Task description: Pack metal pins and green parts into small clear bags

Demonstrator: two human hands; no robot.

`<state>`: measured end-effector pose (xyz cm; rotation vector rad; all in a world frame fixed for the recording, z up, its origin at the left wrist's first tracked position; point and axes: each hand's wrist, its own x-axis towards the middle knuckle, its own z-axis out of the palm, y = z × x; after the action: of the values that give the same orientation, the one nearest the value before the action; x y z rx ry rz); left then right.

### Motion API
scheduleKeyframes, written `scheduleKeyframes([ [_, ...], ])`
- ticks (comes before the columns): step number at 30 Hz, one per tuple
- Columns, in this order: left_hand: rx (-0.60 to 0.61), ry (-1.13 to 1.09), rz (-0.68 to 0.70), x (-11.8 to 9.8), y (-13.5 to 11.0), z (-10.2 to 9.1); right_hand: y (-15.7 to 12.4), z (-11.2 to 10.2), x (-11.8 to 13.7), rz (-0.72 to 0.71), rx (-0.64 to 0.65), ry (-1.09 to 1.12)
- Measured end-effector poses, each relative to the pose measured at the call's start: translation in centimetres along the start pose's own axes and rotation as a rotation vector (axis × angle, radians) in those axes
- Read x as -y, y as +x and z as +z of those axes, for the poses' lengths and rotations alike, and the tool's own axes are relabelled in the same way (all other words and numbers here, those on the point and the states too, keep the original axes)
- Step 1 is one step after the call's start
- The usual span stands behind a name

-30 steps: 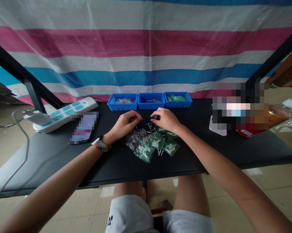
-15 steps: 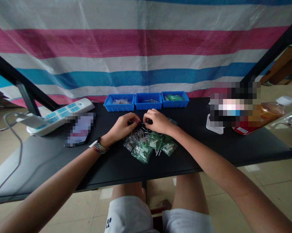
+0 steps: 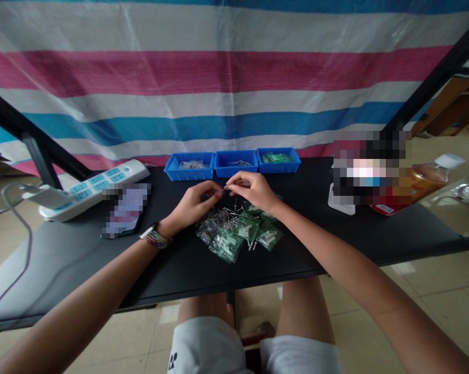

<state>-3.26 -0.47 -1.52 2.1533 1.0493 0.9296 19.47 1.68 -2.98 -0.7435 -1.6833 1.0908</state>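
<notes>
My left hand (image 3: 194, 203) and my right hand (image 3: 253, 190) meet just above a black table (image 3: 336, 239), fingertips pinched together. Between them they hold a thin metal pin (image 3: 223, 189). Below the hands lies a heap of small clear and green plastic bags (image 3: 234, 232) with loose metal pins scattered among them. A beaded bracelet (image 3: 156, 238) circles my left wrist.
Three blue bins (image 3: 232, 162) stand in a row at the table's far edge, holding bags and pins. A white power strip (image 3: 90, 188) and a phone (image 3: 125, 210) lie at the left. A white stand (image 3: 340, 203) and a bottle (image 3: 433, 175) sit at the right. A striped tarp hangs behind.
Both hands have risen off the heap and come together, the fingertips now pinching one pin between them. The camera view has shifted slightly.
</notes>
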Motion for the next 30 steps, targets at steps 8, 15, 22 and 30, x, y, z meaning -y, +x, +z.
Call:
scheduleKeyframes([
  [8, -0.081, 0.022, 0.051, -0.18, -0.03, -0.24, -0.25, 0.03, -0.16, 0.074, -0.062, 0.025],
  [15, -0.106, 0.012, 0.054, -0.05, 0.07, -0.22, -0.43, 0.33, -0.02, 0.078, -0.074, 0.113],
  [22, -0.11, -0.031, 0.032, 0.25, -0.16, -0.08, -0.43, 0.13, -0.45, 0.104, -0.046, 0.078],
  [30, -0.173, -0.027, 0.069, 0.48, -0.15, -0.11, -0.45, 0.28, -0.34, 0.085, -0.028, 0.031],
])
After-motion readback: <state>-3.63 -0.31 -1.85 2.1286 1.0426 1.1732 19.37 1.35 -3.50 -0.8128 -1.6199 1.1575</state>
